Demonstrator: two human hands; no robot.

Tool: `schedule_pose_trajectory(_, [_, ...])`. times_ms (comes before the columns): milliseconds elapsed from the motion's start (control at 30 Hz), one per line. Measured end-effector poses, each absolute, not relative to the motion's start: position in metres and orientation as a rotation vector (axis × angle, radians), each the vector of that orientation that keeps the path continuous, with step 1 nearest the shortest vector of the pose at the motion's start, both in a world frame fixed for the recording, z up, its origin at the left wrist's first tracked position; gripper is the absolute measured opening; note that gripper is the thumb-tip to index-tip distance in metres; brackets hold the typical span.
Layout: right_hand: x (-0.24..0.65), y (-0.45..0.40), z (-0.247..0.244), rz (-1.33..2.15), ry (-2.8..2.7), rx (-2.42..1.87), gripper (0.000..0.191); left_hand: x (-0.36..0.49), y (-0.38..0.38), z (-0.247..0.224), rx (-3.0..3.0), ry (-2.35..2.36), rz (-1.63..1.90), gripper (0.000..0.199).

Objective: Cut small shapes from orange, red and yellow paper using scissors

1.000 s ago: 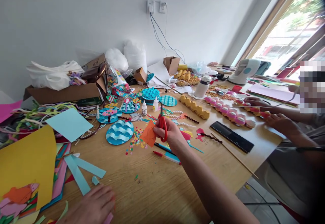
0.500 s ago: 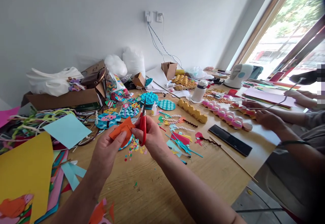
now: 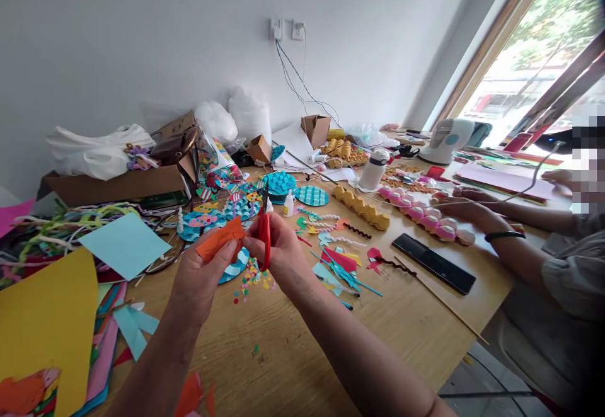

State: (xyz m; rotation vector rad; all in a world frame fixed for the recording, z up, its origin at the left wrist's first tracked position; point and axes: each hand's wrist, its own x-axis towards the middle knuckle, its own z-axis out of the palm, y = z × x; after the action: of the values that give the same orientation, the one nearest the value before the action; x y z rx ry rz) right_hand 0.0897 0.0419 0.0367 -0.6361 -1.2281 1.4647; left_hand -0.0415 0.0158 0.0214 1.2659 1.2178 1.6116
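My left hand (image 3: 208, 272) is closed on a folded piece of orange paper (image 3: 220, 239), its thumb pressed on the front. Red-handled scissors (image 3: 266, 240) are gripped in my right hand (image 3: 278, 250), with the dark blades pointing up and away from me. The right fingertips touch the paper's right edge. Both hands are over the wooden table. Just beyond them lie blue decorated discs (image 3: 201, 223) and a small white glue bottle (image 3: 288, 204). Coloured paper dots (image 3: 253, 278) are scattered under the hands.
At left are a light blue sheet (image 3: 125, 245), a yellow sheet (image 3: 47, 322) and paper scraps. A black phone (image 3: 433, 263), a wooden stick (image 3: 444, 303) and egg-carton strips (image 3: 362, 208) lie to the right. Another person's hands (image 3: 466, 209) work at the pink strip.
The orange paper has turned slightly in my hands and tilted a little downward. At right, the other person's hands have shifted left along the pink egg-carton strip.
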Motion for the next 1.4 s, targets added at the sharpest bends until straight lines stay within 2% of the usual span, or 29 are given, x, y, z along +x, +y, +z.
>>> schedule_pose_trajectory(333, [0.087,0.040,0.035,1.416,-1.272,-0.650,0.031,-0.047,0.012,0.038,1.129,1.264,1.689,0.013])
schedule_pose_trajectory(500, [0.094,0.030,0.023,1.343,-1.560,-0.809,0.023,-0.044,0.004,0.049,0.923,1.140,1.735,0.016])
schedule_pose_trajectory(700, [0.094,0.013,0.017,1.261,-1.771,-0.880,0.033,-0.043,0.000,0.052,0.866,1.111,1.742,0.016])
schedule_pose_trajectory(1033, [0.090,0.009,0.021,1.221,-1.751,-0.851,0.033,-0.031,0.002,0.045,0.768,1.003,1.841,0.014])
schedule_pose_trajectory(1400, [0.103,0.009,0.023,1.247,-1.790,-0.870,0.035,-0.035,-0.002,0.047,0.828,1.068,1.739,0.018])
